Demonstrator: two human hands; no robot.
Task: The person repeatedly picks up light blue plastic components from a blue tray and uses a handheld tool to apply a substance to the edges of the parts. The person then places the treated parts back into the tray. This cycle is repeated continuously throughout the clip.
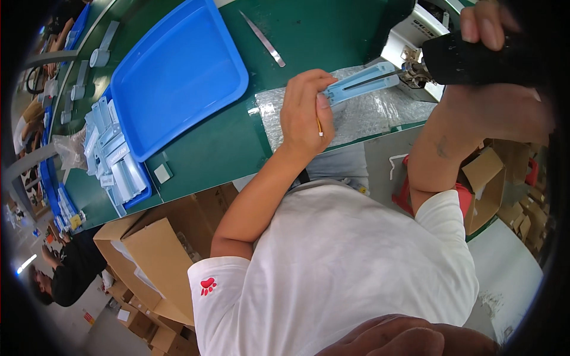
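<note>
Pinching a pale-blue strip (362,77), the left hand's grip (305,113) sits near a black tool (469,62) clasped by the right hand (490,25). Dark lettering (423,28) marks the silver machine (408,43).

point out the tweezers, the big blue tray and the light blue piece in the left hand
tweezers (263,39), head view: middle of the length
big blue tray (178,77), head view: bare bottom
light blue piece (368,76), head view: face, above the dark line

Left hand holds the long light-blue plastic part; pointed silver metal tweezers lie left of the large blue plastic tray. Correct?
Wrong side: the head view shows the pointed silver tweezers lying right of the large blue plastic tray. The left hand does hold the long light-blue plastic part.
</note>
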